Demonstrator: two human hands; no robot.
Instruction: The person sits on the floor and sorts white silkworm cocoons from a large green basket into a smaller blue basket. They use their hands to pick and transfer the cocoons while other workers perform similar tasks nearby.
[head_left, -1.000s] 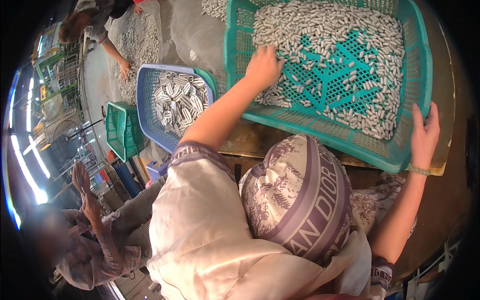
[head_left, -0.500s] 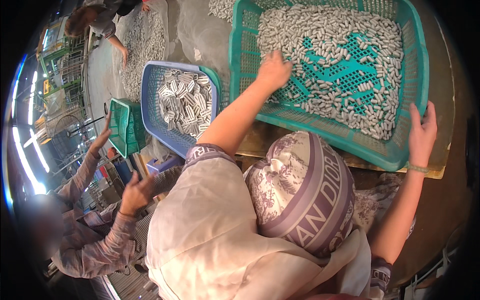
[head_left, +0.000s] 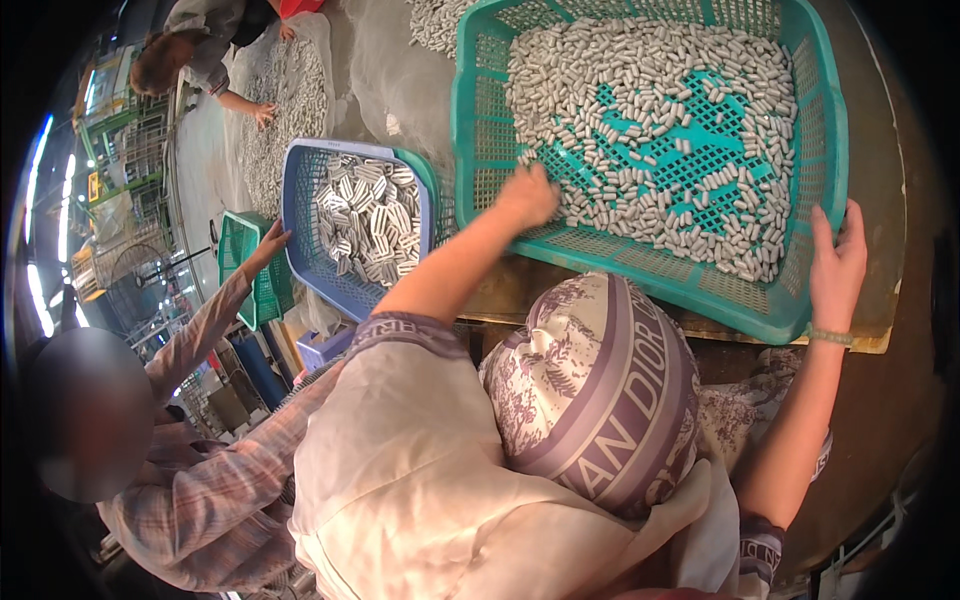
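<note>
A large teal plastic basket (head_left: 830, 150) lies on a wooden board, holding several small grey-white oblong pieces (head_left: 650, 90) spread over its slotted floor. My left hand (head_left: 528, 195) reaches into the near left corner and rests on the pieces, fingers curled down and hidden. My right hand (head_left: 838, 265) grips the basket's near right rim. A head wrapped in a purple patterned scarf (head_left: 600, 390) and a cream-coloured shoulder fill the foreground.
A blue basket (head_left: 298, 200) of flat grey pieces sits left of the teal one. A co-worker in a plaid shirt reaches a hand (head_left: 268, 243) toward a small green crate (head_left: 238, 262). Another person (head_left: 190, 50) sorts pieces at top left.
My left hand has drawn back from the basket's middle toward its near left corner. The co-worker's hand has risen to the green crate. My right hand stays on the rim.
</note>
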